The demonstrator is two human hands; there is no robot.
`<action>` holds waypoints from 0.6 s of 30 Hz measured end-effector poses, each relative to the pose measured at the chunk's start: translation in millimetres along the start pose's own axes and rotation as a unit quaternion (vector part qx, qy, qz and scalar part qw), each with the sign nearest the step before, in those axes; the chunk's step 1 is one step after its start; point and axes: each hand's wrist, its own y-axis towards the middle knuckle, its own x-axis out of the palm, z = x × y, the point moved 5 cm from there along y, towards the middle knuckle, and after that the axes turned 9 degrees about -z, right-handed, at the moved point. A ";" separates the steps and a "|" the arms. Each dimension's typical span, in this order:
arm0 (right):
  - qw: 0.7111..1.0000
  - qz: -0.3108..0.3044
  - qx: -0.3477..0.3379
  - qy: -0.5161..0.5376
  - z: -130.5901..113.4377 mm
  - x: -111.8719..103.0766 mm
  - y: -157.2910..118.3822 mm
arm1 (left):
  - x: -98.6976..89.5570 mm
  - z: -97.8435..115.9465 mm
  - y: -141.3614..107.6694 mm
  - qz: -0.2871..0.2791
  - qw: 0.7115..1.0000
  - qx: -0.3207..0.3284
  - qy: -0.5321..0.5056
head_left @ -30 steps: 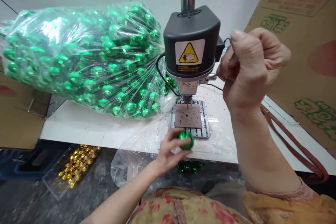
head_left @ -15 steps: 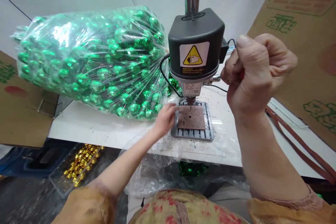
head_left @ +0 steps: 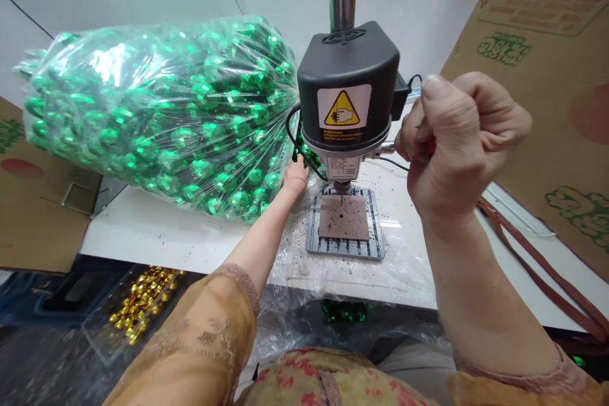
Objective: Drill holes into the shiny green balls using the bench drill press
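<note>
A black drill press (head_left: 349, 89) with a yellow warning label stands over a slotted metal base (head_left: 375, 228). On the base lies a brown square board (head_left: 343, 219) with a small dark hole, dark crumbs scattered round it. My left hand (head_left: 295, 176) reaches in left of the drill, beside the mouth of a clear bag of shiny green balls (head_left: 181, 120); its fingers are partly hidden near some loose green balls (head_left: 310, 155). To the right of the drill, my right hand (head_left: 461, 133) is raised and closed round the end of the drill's lever (head_left: 387, 147), its tip hidden in the fist.
Cardboard boxes stand at the left (head_left: 38, 203) and right (head_left: 537, 76). Brown straps (head_left: 537, 266) lie at the table's right. Below the white table (head_left: 152, 235), a clear tray holds gold balls (head_left: 143, 298). Clear plastic film hangs over the front edge.
My left hand has moved from beside the board, forward and slightly left to the loose green balls by the bag. My right hand stays closed at the lever. The view has shifted slightly.
</note>
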 end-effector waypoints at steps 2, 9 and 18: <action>1.000 -0.004 0.002 -0.009 -0.6 0.5 -0.5 | -5.8 -3.5 -7.6 0.003 0.999 0.031 -0.025; 1.000 -0.001 0.000 -0.008 -0.8 1.0 -2.4 | -30.1 -10.9 -74.9 0.005 0.948 0.121 -0.296; 1.000 0.002 -0.006 -0.013 0.5 -0.6 -3.3 | 3.4 -5.6 -138.1 -0.105 0.791 -0.002 -0.603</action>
